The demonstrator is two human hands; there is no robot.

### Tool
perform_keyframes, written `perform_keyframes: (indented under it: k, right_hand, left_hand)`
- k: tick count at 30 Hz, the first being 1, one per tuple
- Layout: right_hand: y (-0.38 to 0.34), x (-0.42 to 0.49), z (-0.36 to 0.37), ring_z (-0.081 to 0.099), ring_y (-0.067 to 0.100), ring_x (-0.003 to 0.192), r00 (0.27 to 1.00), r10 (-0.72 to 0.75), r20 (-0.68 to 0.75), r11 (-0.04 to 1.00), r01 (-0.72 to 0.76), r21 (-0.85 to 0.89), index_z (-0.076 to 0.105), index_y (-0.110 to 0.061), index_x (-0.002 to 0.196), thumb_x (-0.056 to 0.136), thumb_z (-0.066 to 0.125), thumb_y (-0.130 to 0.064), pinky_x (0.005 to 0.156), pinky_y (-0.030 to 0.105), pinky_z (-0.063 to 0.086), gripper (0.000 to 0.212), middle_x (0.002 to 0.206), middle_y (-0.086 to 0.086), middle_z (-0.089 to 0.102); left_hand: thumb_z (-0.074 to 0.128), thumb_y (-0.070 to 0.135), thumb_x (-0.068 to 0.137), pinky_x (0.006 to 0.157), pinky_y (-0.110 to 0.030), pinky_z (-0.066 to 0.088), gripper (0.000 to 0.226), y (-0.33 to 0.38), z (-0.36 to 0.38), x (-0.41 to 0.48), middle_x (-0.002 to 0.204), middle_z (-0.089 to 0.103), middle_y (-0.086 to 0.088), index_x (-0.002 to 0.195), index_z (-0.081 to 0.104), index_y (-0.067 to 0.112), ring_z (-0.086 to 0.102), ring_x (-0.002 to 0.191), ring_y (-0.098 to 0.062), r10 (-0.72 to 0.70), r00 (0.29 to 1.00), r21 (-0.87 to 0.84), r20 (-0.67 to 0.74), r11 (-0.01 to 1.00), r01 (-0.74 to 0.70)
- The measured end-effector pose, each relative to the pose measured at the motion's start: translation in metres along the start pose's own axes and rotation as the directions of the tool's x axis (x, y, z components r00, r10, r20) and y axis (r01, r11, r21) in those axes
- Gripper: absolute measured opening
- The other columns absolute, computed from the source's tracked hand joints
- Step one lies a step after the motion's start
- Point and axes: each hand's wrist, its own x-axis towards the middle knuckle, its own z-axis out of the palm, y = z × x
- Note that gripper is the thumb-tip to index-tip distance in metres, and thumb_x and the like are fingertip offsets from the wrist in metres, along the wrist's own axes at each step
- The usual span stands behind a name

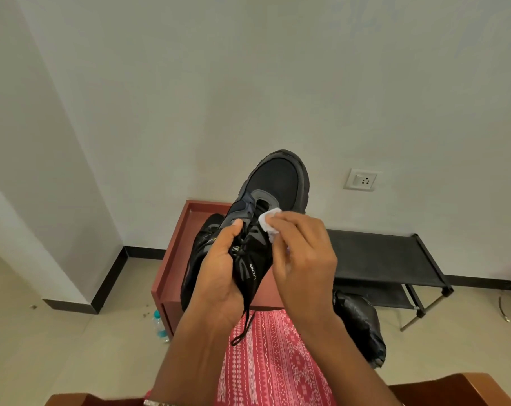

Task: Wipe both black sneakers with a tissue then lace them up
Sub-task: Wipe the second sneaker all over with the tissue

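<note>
Nearest the lens, a patterned red garment is being worn over the lap, directly below the raised black sneaker. That sneaker is being held toe-up by the left hand, with fingers and thumb curled round its collar end. A folded white tissue is being pinched by the fingertips of the right hand and pressed against the upper, beside the eyelets. One loose lace end is being left hanging below the sneaker. Behind and to the left of it, the second sneaker is being kept on a red-brown table. Wiping is judged to be under way on one shoe. Whether the second has been wiped cannot be told, and the lacing of both is being left for later.
</note>
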Motion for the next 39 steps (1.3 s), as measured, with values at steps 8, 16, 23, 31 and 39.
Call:
perform_keyframes:
  k: [8, 16, 23, 31, 39]
  right_hand:
    - [-0.006, -0.013, 0.001, 0.061, 0.017, 0.1, 0.99, -0.022, 0.138, 0.998, 0.013, 0.069, 0.074, -0.007, 0.108, 0.088, 0.066, 0.001, 0.09, 0.024, 0.05, 0.023, 0.105, 0.003, 0.069]
    - [-0.019, -0.013, -0.009, 0.062, 0.008, 0.097, 0.962, 0.082, 0.26, 0.97, -0.137, 0.203, 0.075, -0.014, 0.105, 0.087, 0.068, -0.001, 0.081, 0.027, 0.054, 0.023, 0.102, -0.007, 0.068]
    - [-0.027, -0.019, -0.012, 0.065, 0.009, 0.095, 0.953, 0.078, 0.293, 0.955, -0.156, 0.251, 0.076, -0.013, 0.101, 0.087, 0.071, -0.003, 0.082, 0.029, 0.054, 0.018, 0.099, -0.006, 0.071]
    - [-0.03, -0.023, -0.013, 0.063, 0.009, 0.095, 0.98, 0.043, 0.196, 0.974, -0.085, 0.208, 0.076, -0.012, 0.1, 0.084, 0.073, 0.002, 0.085, 0.02, 0.05, 0.021, 0.099, -0.005, 0.071]
    - [-0.026, -0.042, -0.018, 0.066, 0.007, 0.094, 0.967, 0.096, 0.234, 0.954, -0.157, 0.256, 0.076, -0.013, 0.1, 0.083, 0.073, 0.005, 0.079, 0.027, 0.055, 0.024, 0.098, -0.008, 0.071]
  left_hand:
    - [0.059, 0.037, 0.097, 0.081, -0.036, 0.057, 0.043, 0.001, -0.009, 0.007, 0.103, 0.075, -0.016, 0.116, 0.07, 0.0, 0.075, 0.086, -0.026, -0.049, 0.999, -0.056, -0.013, 0.997, 0.048]
    - [0.059, 0.039, 0.095, 0.082, -0.036, 0.06, 0.043, 0.005, -0.01, 0.01, 0.107, 0.074, -0.017, 0.111, 0.073, 0.001, 0.074, 0.089, -0.026, -0.041, 0.999, -0.02, 0.015, 0.999, 0.042]
    - [0.054, 0.041, 0.098, 0.071, -0.034, 0.064, 0.049, 0.005, -0.009, 0.015, 0.106, 0.075, -0.02, 0.106, 0.075, -0.003, 0.077, 0.085, -0.027, -0.066, 0.997, -0.094, 0.032, 0.993, 0.069]
    - [0.055, 0.04, 0.097, 0.088, -0.037, 0.06, 0.047, 0.008, -0.01, 0.018, 0.111, 0.074, -0.02, 0.099, 0.079, -0.001, 0.075, 0.094, -0.028, -0.044, 0.997, -0.128, 0.061, 0.99, 0.052]
    - [0.055, 0.036, 0.096, 0.103, -0.048, 0.048, 0.039, 0.013, -0.011, 0.023, 0.122, 0.07, -0.019, 0.105, 0.079, 0.006, 0.07, 0.11, -0.033, 0.055, 0.996, -0.221, 0.074, 0.974, -0.037]
